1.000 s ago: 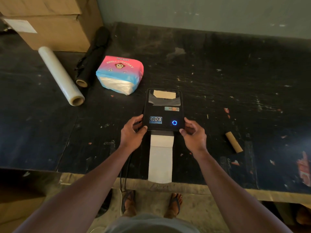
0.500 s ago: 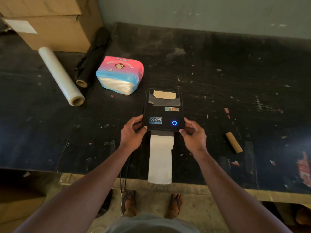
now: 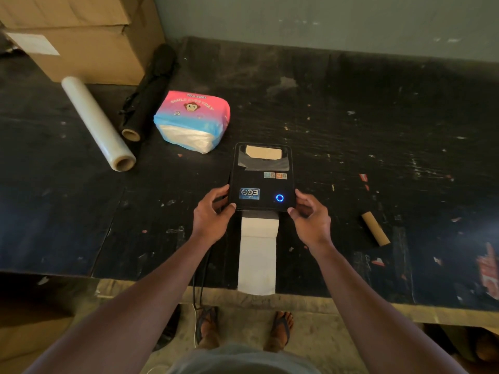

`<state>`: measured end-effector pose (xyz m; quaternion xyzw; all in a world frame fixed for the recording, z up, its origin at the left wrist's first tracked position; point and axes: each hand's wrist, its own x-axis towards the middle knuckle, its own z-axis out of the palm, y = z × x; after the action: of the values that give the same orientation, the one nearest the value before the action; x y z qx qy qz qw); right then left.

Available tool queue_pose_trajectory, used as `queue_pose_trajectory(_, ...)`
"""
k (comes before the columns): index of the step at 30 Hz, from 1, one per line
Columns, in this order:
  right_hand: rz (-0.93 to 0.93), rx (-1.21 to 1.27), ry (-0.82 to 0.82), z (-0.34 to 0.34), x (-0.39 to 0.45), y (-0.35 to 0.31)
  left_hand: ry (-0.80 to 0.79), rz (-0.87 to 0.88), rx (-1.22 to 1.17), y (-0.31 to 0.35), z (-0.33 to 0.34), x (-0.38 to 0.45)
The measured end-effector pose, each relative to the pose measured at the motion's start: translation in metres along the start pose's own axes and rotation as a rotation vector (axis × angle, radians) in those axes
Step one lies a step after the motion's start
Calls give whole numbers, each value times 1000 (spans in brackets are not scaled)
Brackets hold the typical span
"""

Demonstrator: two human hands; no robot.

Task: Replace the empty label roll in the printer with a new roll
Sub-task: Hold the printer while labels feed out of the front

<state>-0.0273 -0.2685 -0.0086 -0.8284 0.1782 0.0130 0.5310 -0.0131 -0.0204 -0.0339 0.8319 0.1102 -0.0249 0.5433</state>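
The black label printer (image 3: pixel 261 179) sits lid-closed on the dark table, a blue ring light glowing on its top. A white label strip (image 3: pixel 258 255) comes out of its front slot and reaches the table's near edge. My left hand (image 3: pixel 212 214) grips the printer's front left corner, thumb on top. My right hand (image 3: pixel 310 215) holds the front right corner the same way. The bare brown cardboard core (image 3: pixel 375 228) lies on the table to the right of my right hand.
A pink and blue tissue pack (image 3: pixel 193 120) lies behind the printer to the left. Beside it are a black roll (image 3: pixel 149 90), a clear stretch-film roll (image 3: pixel 95 121) and cardboard boxes (image 3: pixel 81 36). A cable (image 3: pixel 199 279) hangs off the near edge.
The label strip has fed out a little further toward the near edge. Both hands stay on the printer's front corners.
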Motion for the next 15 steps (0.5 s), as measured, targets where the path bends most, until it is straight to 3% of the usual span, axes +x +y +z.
queue_pose_trajectory(15, 0, 18, -15, -1, -1, 0, -7, -11, 6, 2, -1, -1)
